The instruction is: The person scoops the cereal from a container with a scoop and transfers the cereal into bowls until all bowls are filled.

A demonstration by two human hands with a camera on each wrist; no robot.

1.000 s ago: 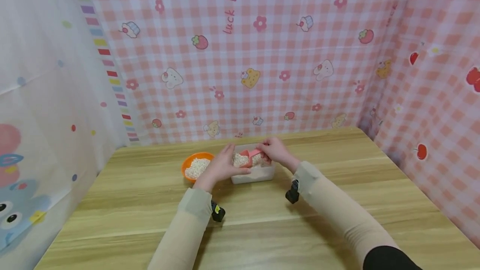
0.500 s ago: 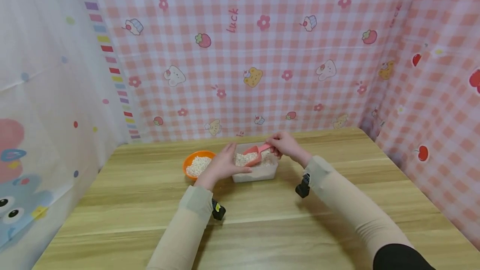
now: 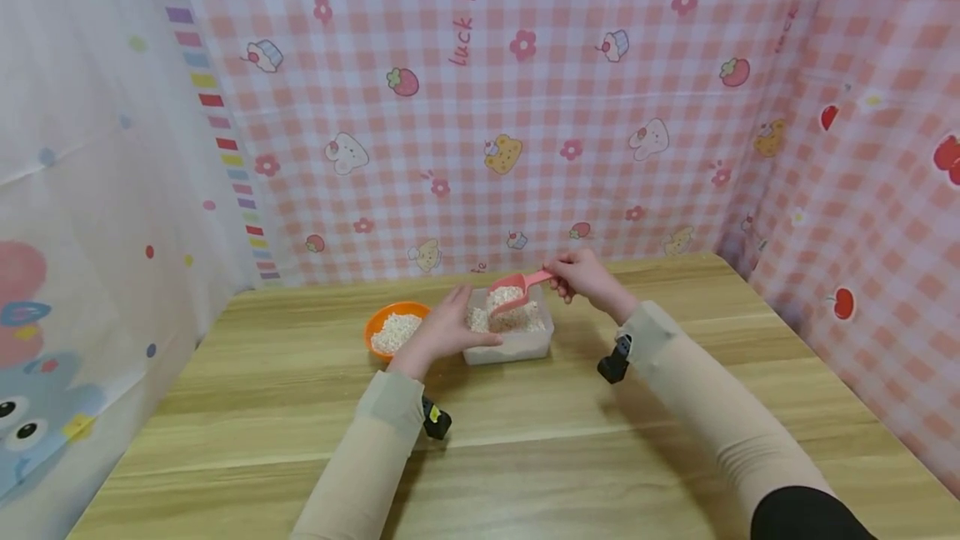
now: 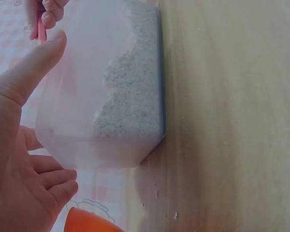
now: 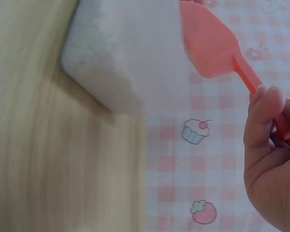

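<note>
In the head view my right hand (image 3: pixel 588 277) pinches the handle of a pink scoop (image 3: pixel 536 277). Its bowl, tilted and loaded with pale, rice-like grains (image 3: pixel 505 298), hangs low over a translucent plastic container (image 3: pixel 528 347). More of the same grains lie inside that container. The right wrist view shows the scoop's underside (image 5: pixel 210 46) above the container's rim, thumb and fingers round the handle. My left hand (image 3: pixel 442 332) is at the container's left end, its thumb stretched along the front rim. In the left wrist view the fingers (image 4: pixel 58 181) lie beside the container's corner, loosely bent.
Just left of the container stands an orange bowl (image 3: pixel 372 329) of pale grains, partly hidden behind the left hand. A few stray crumbs (image 4: pixel 176 216) lie on the wooden table (image 3: pixel 517 457). Patterned cloth (image 3: pixel 465 107) hangs close behind the table's back edge.
The right hand has moved right and upward with the scoop. Its bowl, earlier down among the grains, is now raised and tilted over the container, full. The left hand has stayed in place.
</note>
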